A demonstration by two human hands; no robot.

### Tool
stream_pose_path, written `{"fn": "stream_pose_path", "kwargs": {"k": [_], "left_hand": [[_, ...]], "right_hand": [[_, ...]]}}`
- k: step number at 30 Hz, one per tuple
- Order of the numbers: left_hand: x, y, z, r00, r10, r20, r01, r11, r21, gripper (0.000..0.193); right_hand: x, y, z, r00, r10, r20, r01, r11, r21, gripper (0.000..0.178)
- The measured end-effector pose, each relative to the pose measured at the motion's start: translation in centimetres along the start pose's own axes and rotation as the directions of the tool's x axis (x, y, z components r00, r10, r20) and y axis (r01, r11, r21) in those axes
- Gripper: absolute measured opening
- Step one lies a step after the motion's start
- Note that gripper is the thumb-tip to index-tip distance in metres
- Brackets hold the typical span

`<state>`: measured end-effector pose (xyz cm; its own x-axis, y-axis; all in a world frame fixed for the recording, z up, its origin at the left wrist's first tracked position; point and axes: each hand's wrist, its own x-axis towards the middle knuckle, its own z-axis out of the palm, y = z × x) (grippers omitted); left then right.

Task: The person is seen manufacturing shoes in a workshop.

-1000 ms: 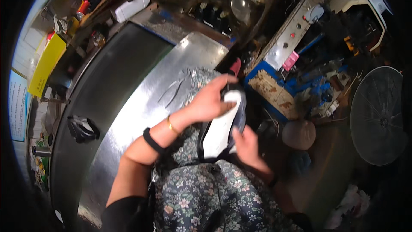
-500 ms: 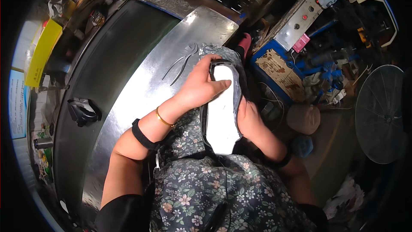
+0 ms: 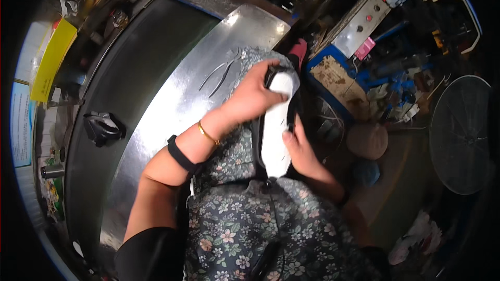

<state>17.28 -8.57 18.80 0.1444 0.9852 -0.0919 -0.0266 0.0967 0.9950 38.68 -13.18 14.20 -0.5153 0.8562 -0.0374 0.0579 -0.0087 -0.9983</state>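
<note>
A dark shoe upper with a white insole [image 3: 275, 138] facing up rests over my lap, its long side running away from me. My left hand [image 3: 254, 96] is closed around its far end, the thumb lying across the white face. On the near right side my right hand [image 3: 303, 151] grips the edge, thumb at the white rim and the other fingers hidden beneath. A few small dark marks show on the insole. Left of my knee, a pair of pliers [image 3: 221, 77] lies on the shiny metal plate [image 3: 161, 104].
A black shoe upper [image 3: 102, 128] sits on the dark conveyor belt [image 3: 135, 57] at left. A blue-framed machine with a button panel [image 3: 369, 18] stands at the far right, near a round wire fan guard [image 3: 461, 135]. A yellow sign [image 3: 52, 62] hangs at the left rim.
The shoe has moved slightly right and away from me and turned a little. My right thumb has come up onto the insole's edge; my left hand keeps its hold at the far end.
</note>
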Motion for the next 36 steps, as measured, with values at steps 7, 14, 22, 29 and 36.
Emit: {"fn": "stream_pose_path", "kwargs": {"k": [7,14,22,29,36], "left_hand": [[-4.2,-1.4,1.2,0.818,0.097,-0.566,0.153,0.913,0.377,0.039],[-7.5,-1.0,-1.7,0.970,0.202,-0.132,-0.048,0.696,0.717,0.049],[-9.5,-7.7,2.8,0.815,0.135,-0.564,-0.175,0.984,-0.018,0.047],[-3.5,-2.5,-2.1,0.985,0.096,-0.142,-0.139,0.934,-0.329,0.059],[-2.1,-1.0,-1.6,0.992,0.074,-0.103,-0.060,0.990,0.131,0.046]], "right_hand": [[1.5,-1.8,3.6,0.999,0.046,-0.004,-0.046,0.976,-0.211,0.084],[0.9,-1.1,6.1,0.996,-0.036,-0.082,0.045,0.994,0.102,0.087],[0.7,-0.2,3.8,0.980,-0.195,-0.037,0.186,0.968,-0.171,0.085],[-0.6,-1.1,2.9,0.964,-0.056,0.260,0.142,0.935,-0.325,0.088],[8.5,-3.1,-1.0,0.997,-0.056,0.054,0.036,0.946,0.322,0.055]]}}
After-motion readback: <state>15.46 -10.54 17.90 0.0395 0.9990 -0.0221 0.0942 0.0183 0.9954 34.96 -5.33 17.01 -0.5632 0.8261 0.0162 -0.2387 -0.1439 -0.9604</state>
